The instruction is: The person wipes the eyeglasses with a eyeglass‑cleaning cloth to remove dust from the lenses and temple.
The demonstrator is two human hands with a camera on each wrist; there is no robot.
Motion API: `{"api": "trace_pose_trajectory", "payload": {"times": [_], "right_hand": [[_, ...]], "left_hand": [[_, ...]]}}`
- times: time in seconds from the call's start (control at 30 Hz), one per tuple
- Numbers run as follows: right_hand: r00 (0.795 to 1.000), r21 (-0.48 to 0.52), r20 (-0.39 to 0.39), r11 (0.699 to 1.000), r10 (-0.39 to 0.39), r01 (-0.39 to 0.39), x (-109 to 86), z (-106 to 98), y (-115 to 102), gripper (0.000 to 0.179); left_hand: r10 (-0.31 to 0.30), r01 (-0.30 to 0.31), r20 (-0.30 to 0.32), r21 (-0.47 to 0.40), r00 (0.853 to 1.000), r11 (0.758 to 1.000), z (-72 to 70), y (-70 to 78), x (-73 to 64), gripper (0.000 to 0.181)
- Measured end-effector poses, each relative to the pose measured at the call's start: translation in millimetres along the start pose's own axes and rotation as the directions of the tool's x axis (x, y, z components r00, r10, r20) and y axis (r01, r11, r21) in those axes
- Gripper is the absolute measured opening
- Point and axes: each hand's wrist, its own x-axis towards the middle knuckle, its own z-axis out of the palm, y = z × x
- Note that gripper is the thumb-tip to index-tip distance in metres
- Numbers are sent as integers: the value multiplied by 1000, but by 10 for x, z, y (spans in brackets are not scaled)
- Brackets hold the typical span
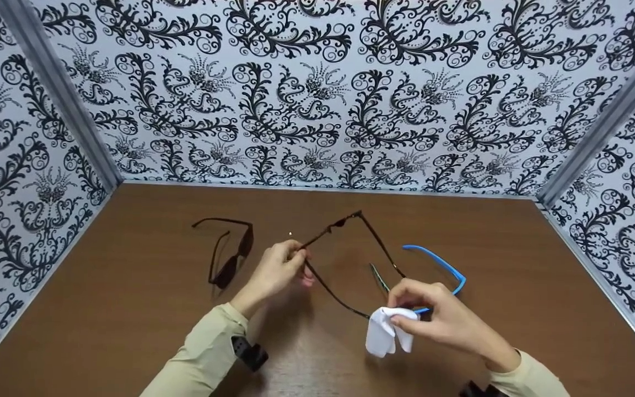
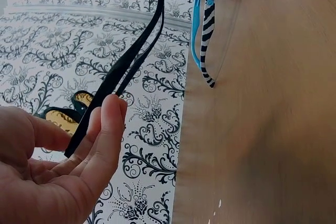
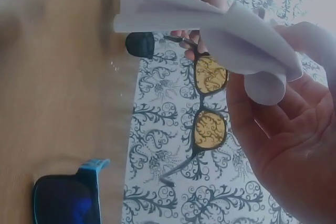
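In the head view my left hand pinches dark-framed glasses at one front corner, holding them above the table with both temples unfolded. Their lenses look amber in the right wrist view. My right hand grips a folded white cloth between thumb and fingers. The cloth meets the end of the nearer temple, whose tip it hides. The farther temple reaches toward the back of the right hand's fingers. In the left wrist view, thumb and fingers hold the dark frame.
Dark sunglasses lie on the brown table at left, temples spread. Blue glasses with a zebra-striped temple lie behind the right hand, partly hidden. Patterned panels enclose the table at the back and sides.
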Motion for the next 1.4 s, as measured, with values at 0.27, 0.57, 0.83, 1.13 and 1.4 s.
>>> {"api": "trace_pose_trajectory", "payload": {"times": [0.27,0.57,0.83,1.13,1.4], "right_hand": [[997,-179,-38,982,-60,53,62,175,93,25],[993,-281,-63,957,-98,76,180,302,127,24],[997,-311,-46,949,-66,48,319,378,122,21],[998,-456,-65,890,-15,-17,476,496,54,21],[996,-519,-91,855,-25,-26,551,572,51,21]], "left_hand": [[30,-30,26,3,999,1000,25,40,-39,16],[45,-46,49,2,998,999,78,75,-70,15],[50,-50,91,-3,995,999,134,65,-110,13],[8,5,118,-105,993,994,163,76,-167,11],[-8,18,106,-98,994,995,196,78,-213,8]]}}
